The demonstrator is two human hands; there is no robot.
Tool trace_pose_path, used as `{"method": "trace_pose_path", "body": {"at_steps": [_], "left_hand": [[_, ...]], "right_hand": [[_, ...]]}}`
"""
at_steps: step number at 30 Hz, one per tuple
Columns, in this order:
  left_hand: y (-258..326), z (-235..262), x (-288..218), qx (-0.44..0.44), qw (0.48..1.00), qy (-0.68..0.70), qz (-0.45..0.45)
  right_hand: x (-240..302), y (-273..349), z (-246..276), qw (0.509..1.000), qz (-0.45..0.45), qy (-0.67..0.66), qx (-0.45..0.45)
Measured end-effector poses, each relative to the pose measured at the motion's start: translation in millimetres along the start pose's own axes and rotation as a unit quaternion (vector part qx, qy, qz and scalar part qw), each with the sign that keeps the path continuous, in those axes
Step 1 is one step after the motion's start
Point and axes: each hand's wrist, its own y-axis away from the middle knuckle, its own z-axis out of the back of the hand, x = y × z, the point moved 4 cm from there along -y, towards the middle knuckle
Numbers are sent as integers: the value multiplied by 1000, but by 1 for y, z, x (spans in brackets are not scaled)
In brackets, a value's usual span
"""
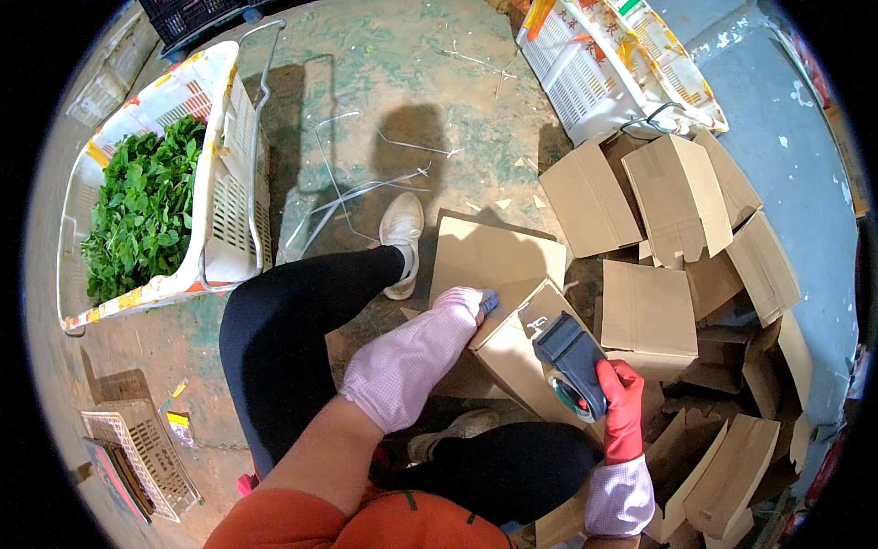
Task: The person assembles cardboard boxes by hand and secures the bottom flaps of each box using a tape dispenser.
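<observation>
A brown cardboard box sits tilted between my knees. My left hand, in a bluish glove below a pale checked sleeve cover, grips the box's upper left edge; its fingers show only in part. In a red rubber glove, my right hand is wrapped round a dark tape dispenser. The dispenser lies over the box's right side, with its tape roll at the lower end. Whether the tape touches the cardboard I cannot tell. Just beyond the box is another cardboard piece on the floor.
Several cardboard boxes are heaped at the right, beside a bluish wall. A white crate of leafy greens stands at the left. Another white crate is at the far right. Loose straps and a small basket lie on the floor.
</observation>
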Motion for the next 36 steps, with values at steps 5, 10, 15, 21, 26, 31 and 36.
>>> {"method": "trace_pose_path", "body": {"at_steps": [5,10,15,21,26,31,36], "left_hand": [[11,-6,26,3,993,65,99],[17,13,18,-156,921,314,-169],[68,62,-88,-59,909,-256,-323],[68,45,-85,17,895,-329,-301],[70,45,-92,5,886,-337,-320],[78,49,-95,-28,878,-366,-308],[79,50,-93,-37,873,-373,-313]], "right_hand": [[0,-2,-6,1000,-2,-4,-5],[7,-1,-13,1000,-17,-21,11],[3,3,5,997,-51,-42,28],[8,12,-4,988,-84,-42,124],[-14,34,94,978,-50,202,18],[-50,78,176,957,-88,272,-51],[-84,97,218,907,-165,386,-43]]}}
